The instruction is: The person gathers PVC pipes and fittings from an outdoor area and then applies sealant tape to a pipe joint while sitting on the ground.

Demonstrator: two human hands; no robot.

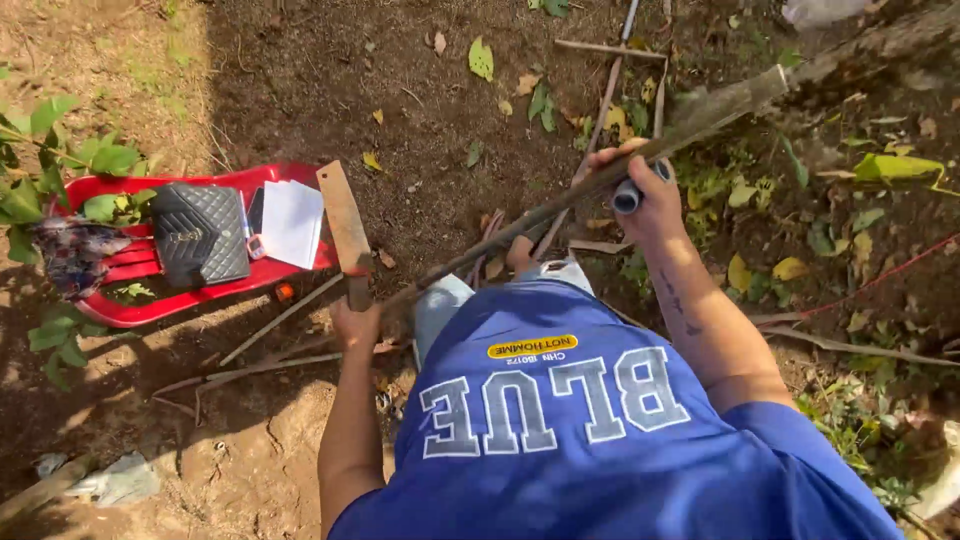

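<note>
My left hand [355, 325] grips the handle of a broad, rusty-bladed knife [345, 225], blade pointing up and away from me. My right hand [652, 200] is closed around a long, thick bamboo-like stick [700, 115] that slants from the upper right down toward my knees. The same hand also pinches a small grey cylinder [628, 197] under the stick. The stick's lower end passes close to the knife handle. My blue shirt [560, 420] fills the bottom of the view.
A red plastic chair [150, 305] lies at the left, with a black quilted bag [200, 232] and white papers [292, 222] on it. Leafy plants [60, 160] stand beside it. Thin cut sticks [280, 320] and dry leaves litter the bare soil. A red cord [880, 280] runs at the right.
</note>
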